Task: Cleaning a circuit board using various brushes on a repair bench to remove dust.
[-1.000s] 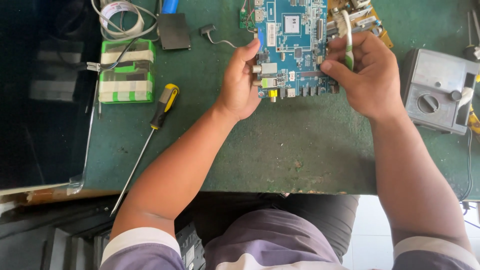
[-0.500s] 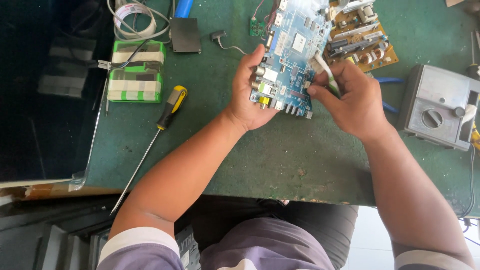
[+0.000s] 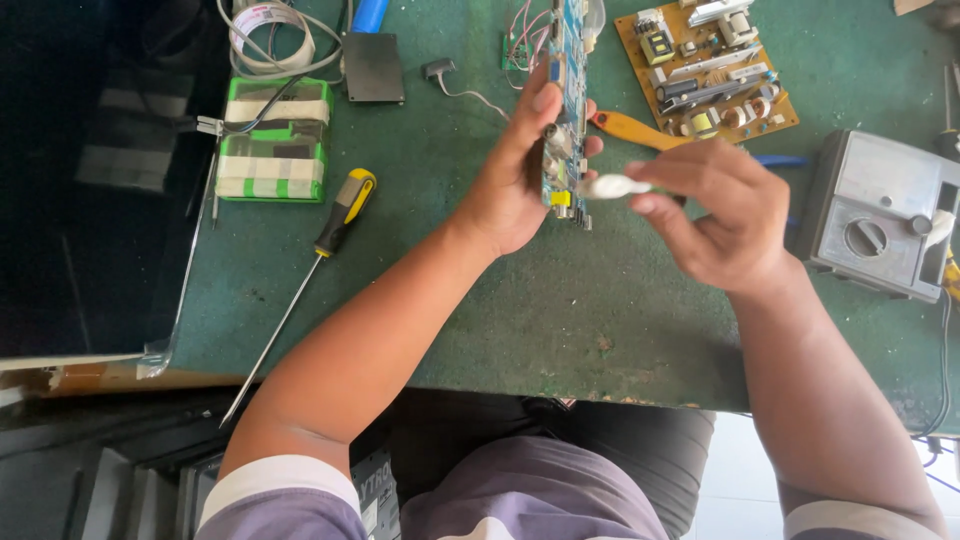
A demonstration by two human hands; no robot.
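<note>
Green counter [image 3: 600, 310]: left hand [image 3: 515, 180] grips blue circuit board [image 3: 560, 110] edge-on, exposing it; right hand [image 3: 715, 215] pinches white brush [image 3: 612, 186] against it.

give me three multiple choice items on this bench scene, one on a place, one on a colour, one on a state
1. Where does the screwdriver lie?
A. on the green mat, to the left of the left forearm
B. on top of the grey meter
C. on the tan circuit board

2. What colour is the screwdriver's handle?
A. red and white
B. yellow and black
C. plain blue

3. How is the blue circuit board held?
A. flat on the mat
B. edge-on to the camera, raised in the left hand
C. leaning against the meter

Answers:
1. A: the screwdriver rests on the green mat, left of the forearm.
2. B: its handle is yellow with black.
3. B: the left hand holds the blue circuit board turned on edge above the mat, while the right hand pinches a small white piece beside it.
</note>
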